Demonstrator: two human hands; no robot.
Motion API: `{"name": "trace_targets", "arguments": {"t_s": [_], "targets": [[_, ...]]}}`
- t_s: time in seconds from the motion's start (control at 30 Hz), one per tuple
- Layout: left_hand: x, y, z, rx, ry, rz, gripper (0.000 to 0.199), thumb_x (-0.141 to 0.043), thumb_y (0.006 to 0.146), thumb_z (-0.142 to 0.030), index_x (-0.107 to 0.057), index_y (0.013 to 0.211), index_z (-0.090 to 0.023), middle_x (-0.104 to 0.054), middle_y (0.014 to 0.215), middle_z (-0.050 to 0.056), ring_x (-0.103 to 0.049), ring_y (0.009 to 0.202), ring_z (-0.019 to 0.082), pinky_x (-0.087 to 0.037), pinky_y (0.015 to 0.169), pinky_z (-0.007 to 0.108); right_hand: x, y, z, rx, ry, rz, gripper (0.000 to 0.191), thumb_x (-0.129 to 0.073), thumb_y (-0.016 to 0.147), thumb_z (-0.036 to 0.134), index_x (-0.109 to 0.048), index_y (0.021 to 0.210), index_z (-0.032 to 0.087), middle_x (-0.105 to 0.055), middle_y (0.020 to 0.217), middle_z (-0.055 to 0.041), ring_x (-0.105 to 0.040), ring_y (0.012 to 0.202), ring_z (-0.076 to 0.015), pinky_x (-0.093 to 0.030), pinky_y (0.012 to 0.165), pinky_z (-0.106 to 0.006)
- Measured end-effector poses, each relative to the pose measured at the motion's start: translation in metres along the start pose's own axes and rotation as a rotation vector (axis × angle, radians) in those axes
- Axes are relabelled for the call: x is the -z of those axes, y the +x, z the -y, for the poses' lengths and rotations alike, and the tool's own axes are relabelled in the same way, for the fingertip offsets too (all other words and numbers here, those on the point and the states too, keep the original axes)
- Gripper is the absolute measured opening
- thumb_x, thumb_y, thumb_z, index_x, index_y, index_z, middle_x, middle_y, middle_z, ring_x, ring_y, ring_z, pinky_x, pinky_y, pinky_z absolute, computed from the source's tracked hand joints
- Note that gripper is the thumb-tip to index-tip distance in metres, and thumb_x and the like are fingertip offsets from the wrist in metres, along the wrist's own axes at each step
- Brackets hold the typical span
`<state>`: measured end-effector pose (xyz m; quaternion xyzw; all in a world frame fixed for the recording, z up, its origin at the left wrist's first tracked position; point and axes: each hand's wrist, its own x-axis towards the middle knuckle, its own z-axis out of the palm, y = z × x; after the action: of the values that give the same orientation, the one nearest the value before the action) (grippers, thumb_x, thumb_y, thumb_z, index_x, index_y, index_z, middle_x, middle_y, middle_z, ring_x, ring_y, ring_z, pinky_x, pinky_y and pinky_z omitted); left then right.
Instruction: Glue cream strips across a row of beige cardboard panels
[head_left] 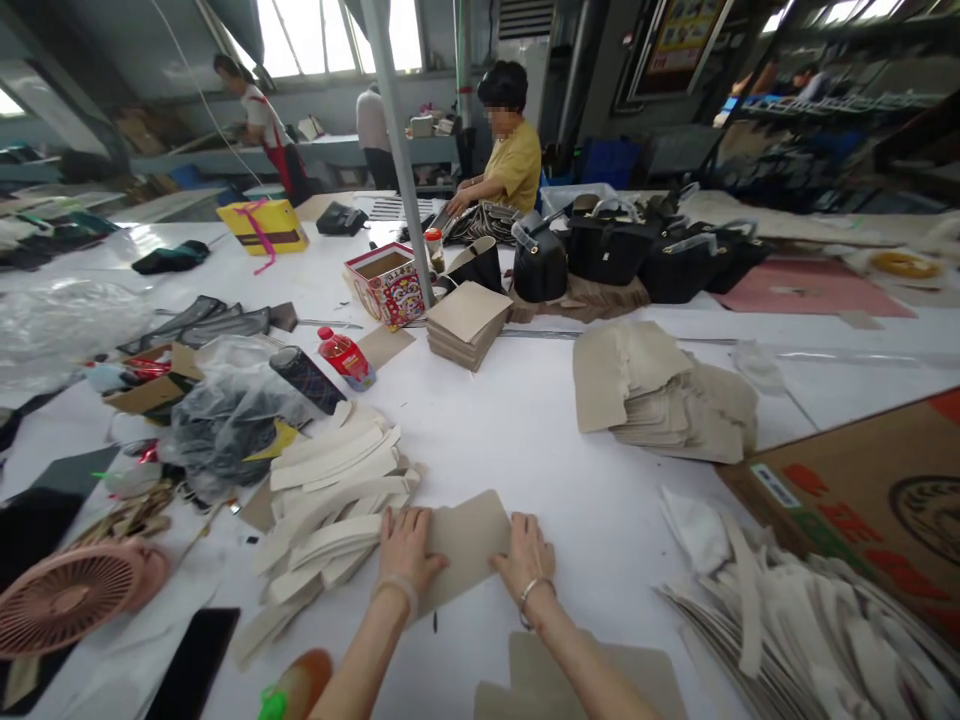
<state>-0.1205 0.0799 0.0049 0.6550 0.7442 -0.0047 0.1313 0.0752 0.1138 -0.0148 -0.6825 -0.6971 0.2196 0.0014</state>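
A beige board panel (471, 540) with rounded corners lies between my two hands on the white table. My left hand (406, 552) rests at its left edge, thumb on the panel and fingers stretched forward beside a pile of pale curved strips (337, 505). At the right edge is my right hand (528, 562), its thumb touching the panel and its fingers spread over the table. Both hands look open, with neither wrapped round the board. More beige panels (634, 670) lie near my right forearm, partly hidden by it.
Ahead are a neat panel stack (469, 325), a looser stack (660, 390) and black handbags (607, 245). A carton (862, 500) and grey-beige strips (817, 610) fill the right. Leftward are a pink fan (79, 595), phone (193, 665) and red bottle (345, 357). A person in yellow (517, 165) works opposite.
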Motion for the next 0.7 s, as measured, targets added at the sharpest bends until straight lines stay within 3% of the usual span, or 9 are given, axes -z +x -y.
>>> {"name": "trace_targets", "arguments": {"t_s": [0.1, 0.2, 0.3, 0.4, 0.5, 0.6, 0.67, 0.7], "targets": [[0.001, 0.001, -0.002, 0.01, 0.022, -0.005, 0.052, -0.058, 0.065, -0.04, -0.05, 0.112, -0.019, -0.057, 0.115, 0.009, -0.043, 0.117, 0.028, -0.001, 0.108, 0.05, 0.002, 0.004, -0.002, -0.063, 0.045, 0.021, 0.039, -0.066, 0.06, 0.027, -0.052, 0.096, 0.018, -0.058, 0.102, -0.0111, -0.057, 0.096, -0.0279, -0.042, 0.077, -0.038], [0.003, 0.002, -0.003, 0.008, 0.028, -0.007, 0.049, -0.06, 0.064, -0.041, -0.052, 0.107, -0.019, -0.059, 0.109, 0.009, -0.045, 0.114, 0.028, -0.001, 0.108, 0.051, 0.004, 0.009, -0.002, -0.111, 0.103, 0.026, 0.027, -0.063, 0.06, 0.023, -0.054, 0.085, 0.018, -0.062, 0.094, -0.0113, -0.058, 0.091, -0.028, -0.041, 0.075, -0.037], [0.006, -0.002, -0.004, -0.006, 0.022, -0.031, 0.051, -0.061, 0.065, -0.038, -0.051, 0.112, -0.019, -0.056, 0.116, 0.008, -0.042, 0.118, 0.027, -0.001, 0.109, 0.051, 0.006, 0.01, -0.001, -0.083, 0.172, 0.032, 0.007, -0.055, 0.064, 0.017, -0.051, 0.068, 0.02, -0.063, 0.074, -0.0061, -0.06, 0.074, -0.0217, -0.041, 0.064, -0.03], [0.008, -0.015, -0.01, -0.006, -0.104, -0.117, 0.048, -0.059, 0.069, -0.034, -0.051, 0.114, -0.02, -0.054, 0.122, 0.009, -0.041, 0.121, 0.027, -0.007, 0.11, 0.05, 0.017, 0.003, -0.002, -0.014, 0.283, 0.042, 0.014, -0.05, 0.064, 0.014, -0.042, 0.057, 0.022, -0.057, 0.058, 0.0007, -0.054, 0.057, -0.0141, -0.037, 0.053, -0.022], [0.01, -0.033, -0.031, 0.076, -0.513, -0.148, 0.05, -0.057, 0.072, -0.045, -0.051, 0.114, -0.018, -0.054, 0.122, 0.012, -0.046, 0.116, 0.028, -0.026, 0.105, 0.047, 0.044, -0.014, -0.003, 0.064, 0.386, -0.014, 0.016, -0.048, 0.067, 0.015, -0.036, 0.058, 0.023, -0.051, 0.057, 0.0037, -0.048, 0.056, -0.0116, -0.036, 0.052, -0.02], [0.018, -0.053, -0.067, 0.135, -1.191, 0.063, 0.061, -0.044, 0.079, -0.057, -0.039, 0.126, -0.018, -0.05, 0.128, 0.015, -0.055, 0.107, 0.024, -0.044, 0.09, 0.041, 0.077, -0.045, 0.001, 0.281, 0.473, -0.075, 0.013, -0.045, 0.069, 0.015, -0.037, 0.062, 0.023, -0.048, 0.059, 0.0039, -0.045, 0.056, -0.0121, -0.036, 0.053, -0.021], [0.028, -0.063, -0.089, 0.11, -1.547, 0.213, 0.056, -0.036, 0.084, -0.055, -0.038, 0.128, -0.02, -0.051, 0.127, 0.013, -0.057, 0.104, 0.022, -0.047, 0.085, 0.037, 0.094, -0.065, 0.006, 0.488, 0.447, -0.034, 0.011, -0.046, 0.068, 0.012, -0.043, 0.066, 0.022, -0.052, 0.067, 0.0018, -0.048, 0.063, -0.0135, -0.038, 0.058, -0.023], [0.032, -0.065, -0.098, 0.098, -1.635, 0.232, 0.051, -0.038, 0.084, -0.053, -0.043, 0.124, -0.02, -0.055, 0.122, 0.012, -0.057, 0.103, 0.021, -0.046, 0.086, 0.035, 0.099, -0.073, 0.007, 0.586, 0.42, 0.015, 0.011, -0.047, 0.067, 0.011, -0.047, 0.07, 0.022, -0.055, 0.073, 0.0004, -0.051, 0.069, -0.0145, -0.04, 0.063, -0.024]]}}
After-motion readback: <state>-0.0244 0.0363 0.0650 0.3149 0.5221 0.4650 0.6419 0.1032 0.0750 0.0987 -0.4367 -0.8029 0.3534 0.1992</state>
